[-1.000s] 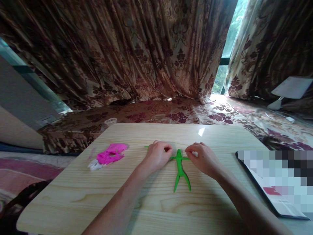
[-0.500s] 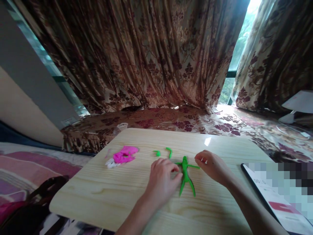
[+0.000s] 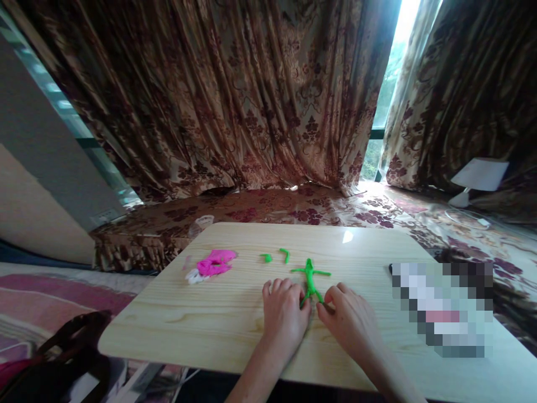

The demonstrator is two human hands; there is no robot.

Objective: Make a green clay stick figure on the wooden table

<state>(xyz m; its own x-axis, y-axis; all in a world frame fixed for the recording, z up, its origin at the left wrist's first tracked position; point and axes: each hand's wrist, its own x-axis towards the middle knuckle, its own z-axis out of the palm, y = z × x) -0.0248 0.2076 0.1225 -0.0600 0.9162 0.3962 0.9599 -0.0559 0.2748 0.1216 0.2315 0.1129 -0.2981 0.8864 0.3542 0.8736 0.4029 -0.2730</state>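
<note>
Your light is daylight, brightest at the right-hand window [image 3: 388, 95] in the curtain gap, where the glass washes out toward white at the top. A dimmer strip shows at your far left. The curtains [image 3: 235, 101] fall into deep brown shade, while the table [image 3: 168, 313] is evenly lit, with one sharp white glare patch near its far edge. You get soft shadow beside your left hand [image 3: 286, 308]. Fine detail looks soft, the wide lens stretches your edges, and coarse blocks mask the right side.
</note>
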